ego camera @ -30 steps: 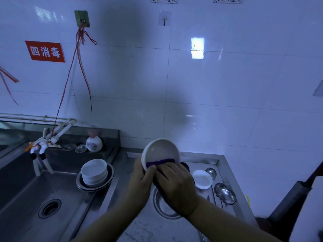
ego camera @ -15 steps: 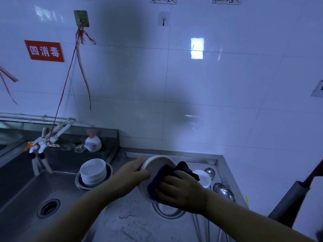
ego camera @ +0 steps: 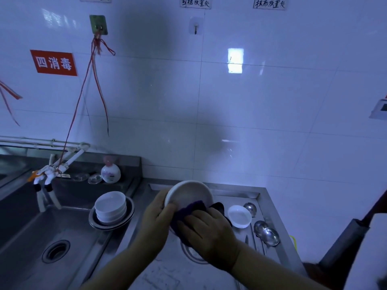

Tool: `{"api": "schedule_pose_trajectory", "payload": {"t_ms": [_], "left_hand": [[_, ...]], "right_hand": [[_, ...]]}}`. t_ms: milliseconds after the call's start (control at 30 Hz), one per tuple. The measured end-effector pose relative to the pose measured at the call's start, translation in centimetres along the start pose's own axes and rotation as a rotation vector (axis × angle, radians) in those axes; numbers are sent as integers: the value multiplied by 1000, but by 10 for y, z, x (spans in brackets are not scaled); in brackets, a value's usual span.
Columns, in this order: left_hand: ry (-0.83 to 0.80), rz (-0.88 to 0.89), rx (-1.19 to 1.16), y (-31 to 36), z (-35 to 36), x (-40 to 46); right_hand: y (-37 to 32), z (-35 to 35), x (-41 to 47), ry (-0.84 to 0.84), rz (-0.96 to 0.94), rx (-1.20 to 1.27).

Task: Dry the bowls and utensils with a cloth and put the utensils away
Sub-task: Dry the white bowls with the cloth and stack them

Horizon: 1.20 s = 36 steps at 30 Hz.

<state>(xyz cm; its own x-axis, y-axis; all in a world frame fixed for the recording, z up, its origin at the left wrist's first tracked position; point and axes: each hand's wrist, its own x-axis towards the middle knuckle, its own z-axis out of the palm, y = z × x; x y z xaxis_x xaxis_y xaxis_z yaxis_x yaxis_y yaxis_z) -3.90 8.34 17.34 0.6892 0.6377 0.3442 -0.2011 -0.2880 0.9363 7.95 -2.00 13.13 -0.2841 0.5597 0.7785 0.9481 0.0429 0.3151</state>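
**Bowl in the cloth, more crockery waiting**

While the left hand (ego camera: 156,216) curls round the rim of the white bowl (ego camera: 188,194), tilted up over the right-hand basin (ego camera: 259,197), the right hand (ego camera: 207,231) presses a dark purple cloth (ego camera: 188,210) against the bowl's lower edge. That's a firm grip on both sides: left fingers hooked on the rim, right fingers bunched over the cloth, neither hand slack.

So we're mid-wipe, in the drying step, and by the look of it with plenty of the task left. The next move, I'd say, calls for turning the bowl in the left hand so the cloth reaches the whole surface, then setting it down somewhere dry without a clatter, as wet glazed crockery can slip.

The count, then. One bowl in hand. A stack of white bowls (ego camera: 110,208) sits in a metal dish (ego camera: 129,214) on the divider between the basins; three I think, though the layers blur. One small white dish (ego camera: 239,216) lies in the right basin, and beside it metal ladles (ego camera: 267,233), two or three, with the handles too dim to separate. One soap bottle (ego camera: 110,173) stands on the back ledge.
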Motion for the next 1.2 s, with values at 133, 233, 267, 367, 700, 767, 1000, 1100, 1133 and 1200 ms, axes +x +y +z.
{"api": "schedule_pose_trajectory", "payload": {"t_ms": [133,233,267,367,700,767,1000,1100,1133,1200], "left_hand": [[-284,-115,125,9,-17,17],[-452,-228,153,16,-28,30],[-433,-246,127,17,-28,30],[-199,-227,-7,13,-18,20],[-83,-28,-51,6,-8,0],[-209,-46,-2,6,-16,4],[-612,-311,290,-1,-30,36],[-522,-269,311,0,-30,40],[-494,-212,377,1,-30,40],[-394,-52,601,3,-33,34]], "right_hand": [[23,-9,-8,-75,-258,18],[33,-14,-4,-138,-367,26],[33,-15,-1,-138,-355,17],[25,-16,10,-82,-192,-48],[-11,-12,8,-47,35,37],[1,-17,-3,-91,-134,45],[30,-23,-7,-251,-499,81],[33,-23,1,-258,-389,79],[36,-24,2,-269,-346,66],[42,-29,2,-316,-272,49]]}}
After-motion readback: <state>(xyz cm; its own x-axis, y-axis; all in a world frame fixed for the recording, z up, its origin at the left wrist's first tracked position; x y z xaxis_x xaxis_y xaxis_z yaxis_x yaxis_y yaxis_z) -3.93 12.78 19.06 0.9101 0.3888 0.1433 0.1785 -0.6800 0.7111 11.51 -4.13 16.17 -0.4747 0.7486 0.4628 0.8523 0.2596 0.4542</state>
